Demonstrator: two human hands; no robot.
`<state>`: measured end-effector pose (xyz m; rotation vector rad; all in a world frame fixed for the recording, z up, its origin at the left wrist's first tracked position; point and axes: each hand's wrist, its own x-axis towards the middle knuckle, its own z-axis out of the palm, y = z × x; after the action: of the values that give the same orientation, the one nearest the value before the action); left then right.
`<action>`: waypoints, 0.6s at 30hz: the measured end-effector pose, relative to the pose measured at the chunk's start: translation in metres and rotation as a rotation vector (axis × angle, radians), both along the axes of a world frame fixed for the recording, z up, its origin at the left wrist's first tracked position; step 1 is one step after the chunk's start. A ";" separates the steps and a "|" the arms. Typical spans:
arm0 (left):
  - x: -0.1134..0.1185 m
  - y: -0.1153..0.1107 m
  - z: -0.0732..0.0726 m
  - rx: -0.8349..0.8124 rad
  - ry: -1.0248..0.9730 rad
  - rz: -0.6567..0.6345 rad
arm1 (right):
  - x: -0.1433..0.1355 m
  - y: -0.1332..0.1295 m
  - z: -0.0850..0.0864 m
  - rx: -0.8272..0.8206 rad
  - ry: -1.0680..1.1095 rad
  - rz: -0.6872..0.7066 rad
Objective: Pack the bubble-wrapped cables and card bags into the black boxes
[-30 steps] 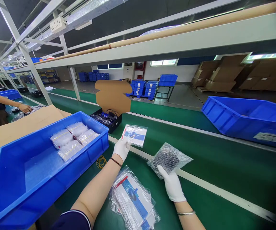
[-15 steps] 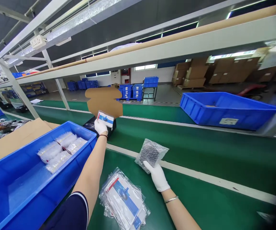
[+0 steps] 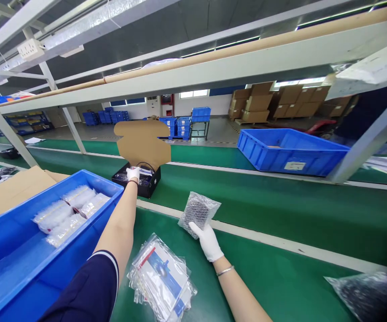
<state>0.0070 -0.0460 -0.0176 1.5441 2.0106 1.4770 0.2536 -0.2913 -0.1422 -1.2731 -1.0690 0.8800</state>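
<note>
My white-gloved left hand [image 3: 133,174] reaches into an open black box [image 3: 149,184] with a raised brown cardboard lid [image 3: 142,142]; its fingers are closed near the contents, and what they grip is too small to tell. A bubble-wrapped packet [image 3: 199,211] is pinched in my gloved right hand [image 3: 207,241], just above the green belt. Below and between my arms lies a pile of clear-bagged leaflets [image 3: 164,279]. At the lower left, a blue bin [image 3: 95,179] holds several clear-wrapped packets [image 3: 78,197].
Across the belt [image 3: 253,264] sits another blue bin [image 3: 294,154], beside a slanted metal post [image 3: 371,134]. A second bubble-wrapped packet [image 3: 364,293] lies at the lower right. Cardboard [image 3: 15,190] is at the left, and a shelf rail [image 3: 193,74] crosses overhead.
My left hand has lowered into the black box, and the bagged leaflet it held no longer shows clearly. The view has shifted right, bringing more of the packet at the lower right into sight.
</note>
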 end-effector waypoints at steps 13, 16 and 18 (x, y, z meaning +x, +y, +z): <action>0.030 -0.060 -0.069 0.106 0.646 -0.482 | -0.003 0.000 0.006 -0.002 0.030 -0.004; 0.057 -0.064 -0.068 0.127 0.650 -0.515 | -0.003 0.000 0.006 0.003 0.020 0.001; 0.077 -0.066 -0.063 0.125 0.634 -0.517 | -0.002 0.001 0.004 -0.005 0.002 -0.014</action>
<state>0.0841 -0.1116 -0.0807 2.5831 1.5727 0.9954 0.2516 -0.2902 -0.1380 -1.2820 -1.0554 0.8735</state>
